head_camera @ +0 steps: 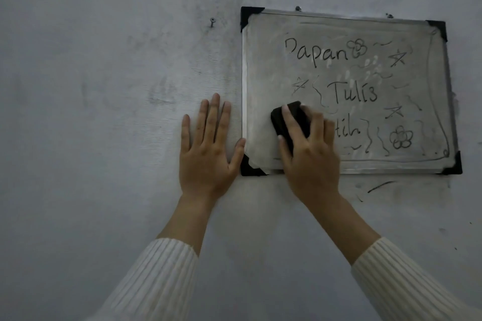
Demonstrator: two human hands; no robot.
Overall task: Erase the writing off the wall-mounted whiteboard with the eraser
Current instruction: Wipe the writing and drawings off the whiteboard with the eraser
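Head: right hand (311, 164) round eraser (293, 113) on whiteboard (263, 70); left hand (206, 156) on wall (104, 86)

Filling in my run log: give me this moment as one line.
stage: erasing | right hand: grips eraser on whiteboard lower left | left hand: flat on wall | writing: mostly unerased

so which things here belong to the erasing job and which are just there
Job: whiteboard, writing, black eraser, right hand gripping it, left hand flat on the wall.
Just there: lone screw, stray marker stroke under the board.
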